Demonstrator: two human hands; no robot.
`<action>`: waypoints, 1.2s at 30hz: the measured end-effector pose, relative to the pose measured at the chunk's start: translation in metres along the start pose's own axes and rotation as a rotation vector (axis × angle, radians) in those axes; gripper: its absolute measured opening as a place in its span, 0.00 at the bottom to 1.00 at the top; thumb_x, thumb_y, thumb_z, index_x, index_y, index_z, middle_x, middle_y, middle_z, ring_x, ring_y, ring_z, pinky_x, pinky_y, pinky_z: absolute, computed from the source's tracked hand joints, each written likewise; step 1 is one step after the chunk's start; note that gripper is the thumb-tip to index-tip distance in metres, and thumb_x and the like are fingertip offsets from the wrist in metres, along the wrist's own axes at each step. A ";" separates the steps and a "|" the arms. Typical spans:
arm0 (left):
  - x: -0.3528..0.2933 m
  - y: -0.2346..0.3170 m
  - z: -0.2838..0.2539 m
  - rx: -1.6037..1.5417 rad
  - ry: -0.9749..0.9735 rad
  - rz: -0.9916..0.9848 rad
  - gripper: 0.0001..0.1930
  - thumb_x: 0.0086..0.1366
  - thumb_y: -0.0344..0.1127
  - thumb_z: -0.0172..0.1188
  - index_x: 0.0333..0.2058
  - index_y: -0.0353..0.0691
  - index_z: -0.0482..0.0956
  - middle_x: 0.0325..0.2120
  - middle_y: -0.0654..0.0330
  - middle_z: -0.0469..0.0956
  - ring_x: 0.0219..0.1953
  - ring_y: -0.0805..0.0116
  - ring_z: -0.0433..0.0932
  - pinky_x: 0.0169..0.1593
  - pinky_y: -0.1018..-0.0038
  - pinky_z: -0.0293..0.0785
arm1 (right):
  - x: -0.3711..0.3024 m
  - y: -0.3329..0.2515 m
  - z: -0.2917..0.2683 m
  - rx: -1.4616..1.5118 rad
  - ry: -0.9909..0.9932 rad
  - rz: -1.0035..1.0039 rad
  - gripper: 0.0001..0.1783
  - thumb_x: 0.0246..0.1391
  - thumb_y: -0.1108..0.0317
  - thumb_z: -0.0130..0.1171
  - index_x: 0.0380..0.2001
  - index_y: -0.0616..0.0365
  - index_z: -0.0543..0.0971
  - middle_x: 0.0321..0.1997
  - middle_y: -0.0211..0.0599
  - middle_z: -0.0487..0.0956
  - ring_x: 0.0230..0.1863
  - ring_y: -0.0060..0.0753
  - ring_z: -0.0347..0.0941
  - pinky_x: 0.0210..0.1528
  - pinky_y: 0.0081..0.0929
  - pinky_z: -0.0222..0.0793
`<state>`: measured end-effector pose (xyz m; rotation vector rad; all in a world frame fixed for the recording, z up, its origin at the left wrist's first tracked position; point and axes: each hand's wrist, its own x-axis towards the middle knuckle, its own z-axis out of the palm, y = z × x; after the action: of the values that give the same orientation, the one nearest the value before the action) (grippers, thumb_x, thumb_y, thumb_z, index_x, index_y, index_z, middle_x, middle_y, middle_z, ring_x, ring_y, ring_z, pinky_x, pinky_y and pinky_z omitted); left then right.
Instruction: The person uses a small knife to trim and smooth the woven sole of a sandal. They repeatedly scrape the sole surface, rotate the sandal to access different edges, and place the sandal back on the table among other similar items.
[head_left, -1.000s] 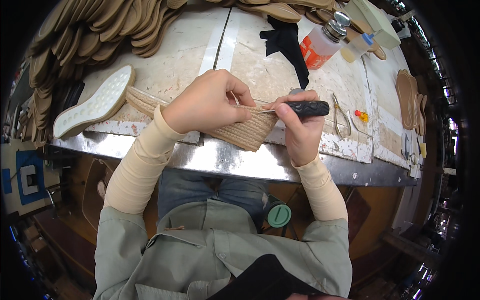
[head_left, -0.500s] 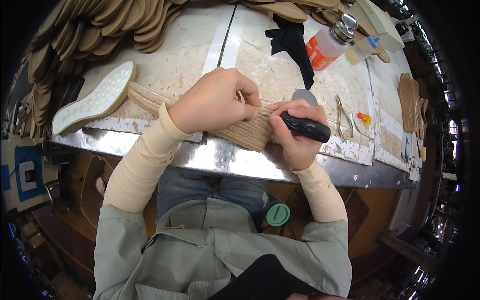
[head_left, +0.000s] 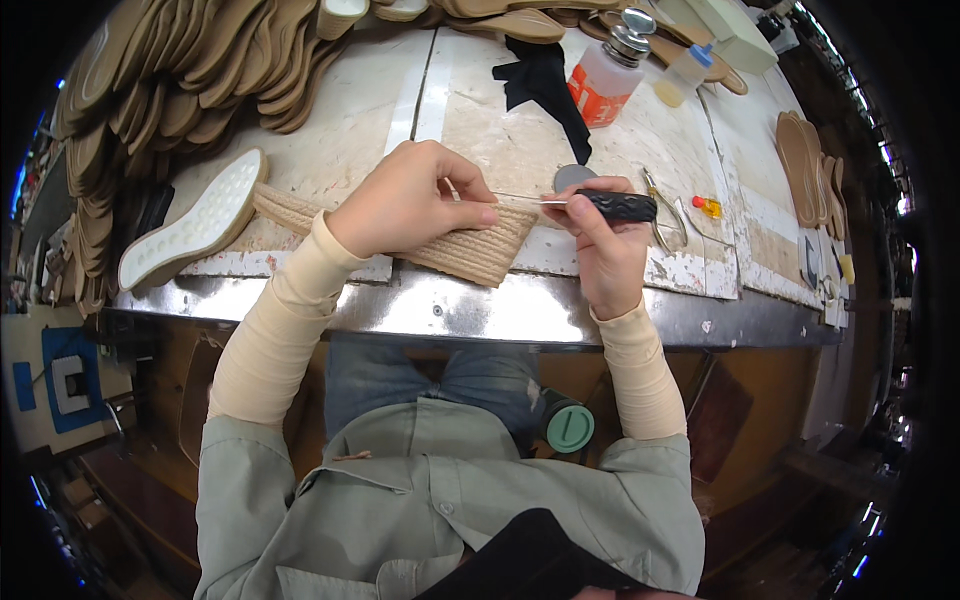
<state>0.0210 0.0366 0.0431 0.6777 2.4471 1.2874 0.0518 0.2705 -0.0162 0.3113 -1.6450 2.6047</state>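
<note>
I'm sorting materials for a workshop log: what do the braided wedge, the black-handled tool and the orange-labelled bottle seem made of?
Braided wedge: matte, probably jute or similar fibre, given its rope-like tan rows.
Black-handled tool: glossy, ridged handle, likely plastic or rubber; the thin, pale shaft looks metal.
Orange-labelled bottle: translucent, probably plastic; its shiny, reflective top suggests metal.

The left fingers (head_left: 465,170) and the wrist behind them cover the middle of the woven wedge (head_left: 485,255), so how its narrow strip joins the deep end is hidden. Between both sets of fingers, the thread (head_left: 515,197) is too fine to show whether it meets the metal shaft (head_left: 555,203). The right fingers (head_left: 590,215) hide part of the black handle (head_left: 625,206); just beyond them, the grey disc (head_left: 573,178) is partly covered. Far beyond the left fingers, the top edge cuts the sole pile (head_left: 210,60).
</note>
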 end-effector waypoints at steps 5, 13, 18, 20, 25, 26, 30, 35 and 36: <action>-0.005 0.016 0.011 0.243 0.097 0.101 0.21 0.49 0.39 0.73 0.42 0.35 0.83 0.32 0.51 0.82 0.35 0.61 0.78 0.44 0.70 0.73 | -0.005 0.000 -0.002 0.070 -0.010 0.111 0.10 0.59 0.77 0.57 0.44 0.61 0.70 0.39 0.42 0.80 0.47 0.42 0.80 0.51 0.36 0.77; -0.017 0.020 0.031 0.467 0.030 0.225 0.41 0.36 0.37 0.77 0.52 0.36 0.72 0.40 0.48 0.79 0.44 0.46 0.77 0.51 0.61 0.70 | -0.002 -0.001 -0.002 0.210 0.036 0.158 0.11 0.57 0.77 0.60 0.42 0.60 0.72 0.38 0.39 0.79 0.43 0.36 0.81 0.46 0.32 0.79; -0.027 0.037 0.022 0.409 0.074 0.260 0.33 0.36 0.31 0.70 0.48 0.37 0.74 0.38 0.51 0.80 0.42 0.49 0.77 0.47 0.61 0.70 | 0.001 -0.007 -0.008 0.290 0.023 0.109 0.10 0.58 0.76 0.60 0.42 0.60 0.72 0.38 0.39 0.79 0.44 0.36 0.80 0.47 0.33 0.78; -0.031 0.044 0.017 0.348 0.030 0.258 0.34 0.36 0.31 0.70 0.49 0.39 0.74 0.40 0.53 0.80 0.43 0.51 0.77 0.49 0.63 0.68 | -0.002 -0.011 -0.005 0.328 0.020 0.033 0.11 0.58 0.76 0.60 0.42 0.59 0.72 0.38 0.40 0.79 0.45 0.36 0.80 0.48 0.33 0.78; -0.038 0.036 0.012 0.647 0.028 0.231 0.32 0.39 0.31 0.69 0.49 0.44 0.75 0.42 0.59 0.80 0.45 0.58 0.77 0.49 0.66 0.62 | -0.024 -0.002 0.021 0.255 0.018 -0.043 0.11 0.61 0.77 0.55 0.45 0.57 0.70 0.40 0.43 0.80 0.48 0.45 0.79 0.55 0.39 0.74; -0.035 0.029 0.012 0.650 -0.008 0.241 0.32 0.39 0.32 0.69 0.49 0.44 0.75 0.43 0.59 0.79 0.46 0.58 0.77 0.50 0.66 0.62 | -0.028 0.005 0.027 0.279 0.063 -0.030 0.11 0.61 0.77 0.55 0.45 0.57 0.70 0.40 0.43 0.80 0.48 0.45 0.79 0.55 0.39 0.74; -0.030 0.007 0.015 0.381 0.005 0.352 0.29 0.48 0.41 0.70 0.51 0.45 0.75 0.44 0.58 0.78 0.45 0.59 0.76 0.55 0.64 0.58 | -0.041 0.025 0.037 0.348 0.251 -0.019 0.16 0.59 0.78 0.58 0.48 0.60 0.66 0.40 0.45 0.79 0.46 0.41 0.80 0.51 0.36 0.77; -0.030 0.007 0.029 0.275 0.082 0.167 0.17 0.57 0.42 0.66 0.43 0.43 0.80 0.39 0.62 0.80 0.44 0.65 0.77 0.61 0.64 0.51 | -0.051 0.034 0.048 0.301 0.345 -0.128 0.18 0.58 0.80 0.60 0.46 0.60 0.63 0.41 0.47 0.78 0.45 0.38 0.80 0.50 0.30 0.76; -0.029 0.004 0.037 0.274 0.234 0.259 0.12 0.55 0.40 0.64 0.37 0.44 0.82 0.31 0.62 0.80 0.38 0.61 0.78 0.56 0.62 0.56 | -0.051 0.033 0.050 0.289 0.344 -0.136 0.18 0.57 0.80 0.61 0.44 0.59 0.63 0.41 0.47 0.78 0.45 0.38 0.80 0.51 0.28 0.75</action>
<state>0.0630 0.0486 0.0267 0.9930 2.8364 1.1871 0.1043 0.2150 -0.0347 -0.0192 -1.1044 2.6068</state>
